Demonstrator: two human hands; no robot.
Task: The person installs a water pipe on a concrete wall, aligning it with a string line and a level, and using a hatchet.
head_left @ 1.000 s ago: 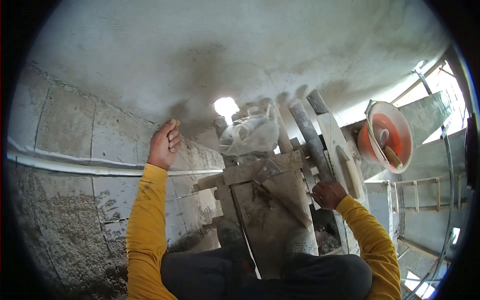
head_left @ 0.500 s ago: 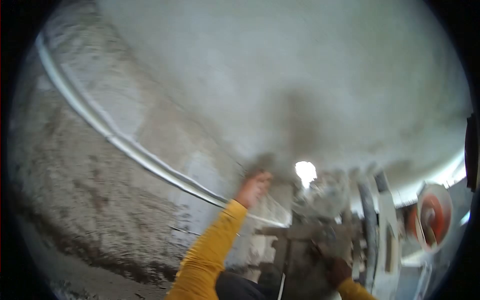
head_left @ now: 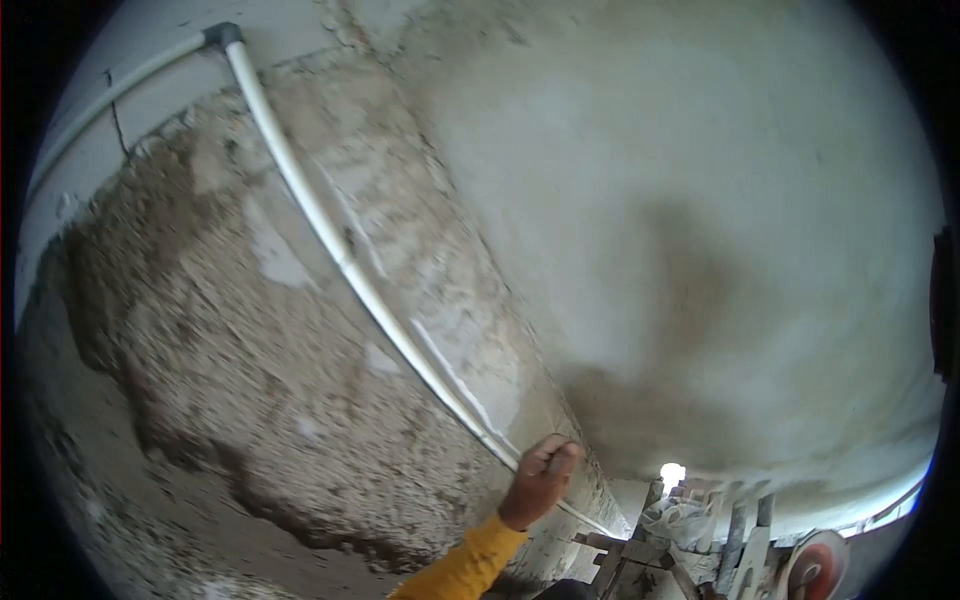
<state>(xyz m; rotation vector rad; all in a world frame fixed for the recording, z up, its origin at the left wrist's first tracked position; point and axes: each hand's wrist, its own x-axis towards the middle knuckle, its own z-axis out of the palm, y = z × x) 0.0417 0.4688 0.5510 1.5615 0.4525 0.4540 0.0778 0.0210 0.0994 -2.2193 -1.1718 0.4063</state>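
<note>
My left hand point(head_left: 540, 482), in a yellow sleeve point(head_left: 468, 562), is raised in front of the wall with its fingers curled closed. It overlaps a long white pipe point(head_left: 345, 262) that runs down along the wall and passes behind the hand. Whether the hand touches the pipe, or has something small between its fingers, I cannot make out. A dark grey elbow fitting point(head_left: 222, 36) joins the pipe to another length at the upper left. My right hand is out of view.
Rough, partly wet plaster point(head_left: 300, 400) covers the wall below the pipe. A smooth grey surface point(head_left: 780, 220) with a dark damp patch fills the right. Wooden boards point(head_left: 630, 550) and a white bucket with orange inside point(head_left: 815, 568) are at the lower right.
My view has swung up and left, showing more pipe and its elbow. My left hand appears lower in view, still closed. My right hand, earlier near the boards, has left the view.
</note>
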